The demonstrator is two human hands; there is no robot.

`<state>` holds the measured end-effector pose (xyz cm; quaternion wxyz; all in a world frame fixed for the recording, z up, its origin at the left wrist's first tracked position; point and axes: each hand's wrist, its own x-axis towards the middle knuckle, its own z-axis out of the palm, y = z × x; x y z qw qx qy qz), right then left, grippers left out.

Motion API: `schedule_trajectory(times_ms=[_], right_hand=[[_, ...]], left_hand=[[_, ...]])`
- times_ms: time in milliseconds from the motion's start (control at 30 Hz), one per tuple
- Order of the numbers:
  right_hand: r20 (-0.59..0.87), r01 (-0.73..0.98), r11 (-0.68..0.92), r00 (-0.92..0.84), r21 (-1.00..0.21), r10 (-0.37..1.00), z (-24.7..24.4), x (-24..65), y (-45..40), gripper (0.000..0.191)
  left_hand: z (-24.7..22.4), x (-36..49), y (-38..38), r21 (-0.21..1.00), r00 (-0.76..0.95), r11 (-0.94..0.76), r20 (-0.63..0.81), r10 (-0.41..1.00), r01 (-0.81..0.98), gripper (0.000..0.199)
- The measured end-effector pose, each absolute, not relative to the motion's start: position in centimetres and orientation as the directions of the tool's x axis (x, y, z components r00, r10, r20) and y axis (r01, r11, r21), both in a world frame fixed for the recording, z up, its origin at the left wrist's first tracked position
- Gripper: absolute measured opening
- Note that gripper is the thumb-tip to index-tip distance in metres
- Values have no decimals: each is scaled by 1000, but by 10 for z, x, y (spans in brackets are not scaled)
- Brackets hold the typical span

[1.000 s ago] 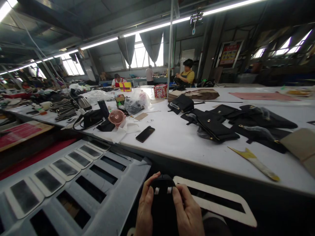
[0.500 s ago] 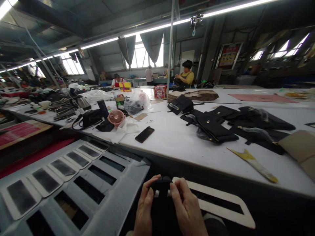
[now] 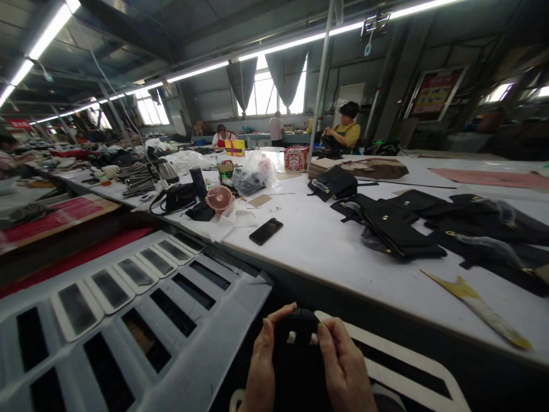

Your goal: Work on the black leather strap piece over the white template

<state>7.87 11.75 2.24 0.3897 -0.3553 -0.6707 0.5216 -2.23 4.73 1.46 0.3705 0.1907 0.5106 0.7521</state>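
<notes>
1. Find left hand (image 3: 262,361) curled, thumb and fingers pinching upper left edge of black piece (image 3: 300,369); right hand (image 3: 346,366) likewise curled, pinching upper right edge.
2. Locate black piece between both hands, short of the table edge, two white tabs (image 3: 291,337) exposed near the top. Cannot tell lower outline, lost in dark.
3. Against half a second ago, record view swung leftward, with hands and piece carried along; grip much alike. Judge handling as continuing, without release or transfer.
4. Note pale slotted panel (image 3: 394,348) just beyond right hand; grey slotted rack (image 3: 193,343) off to the left.
5. On white table (image 3: 300,257), observe phone (image 3: 266,231), yellow-ended strip (image 3: 480,309) and black bags (image 3: 394,229), seemingly undisturbed.
6. At far side, note person in yellow (image 3: 352,136), holding something dark.
</notes>
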Motion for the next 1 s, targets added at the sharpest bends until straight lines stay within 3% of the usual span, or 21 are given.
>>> schedule_trajectory(times_ms=[267, 467, 633, 800, 1000], right_hand=[[313, 120, 411, -471, -904, 825, 10, 77, 124, 35], [370, 118, 463, -446, -878, 815, 14, 74, 123, 34], [327, 102, 405, -430, -909, 842, 13, 74, 116, 34], [229, 121, 294, -380, -948, 896, 11, 76, 112, 29], [428, 49, 493, -427, -868, 796, 10, 75, 119, 19]], left_hand=[[7, -29, 45, 960, -584, -134, -36, 811, -245, 43], [18, -32, 48, 974, -591, -157, 29, 806, -166, 28], [29, -35, 54, 975, -561, -131, 8, 828, -178, 21], [28, -40, 58, 993, -500, -85, 31, 866, -85, 29], [28, -42, 57, 997, -491, -78, 64, 869, -7, 28]])
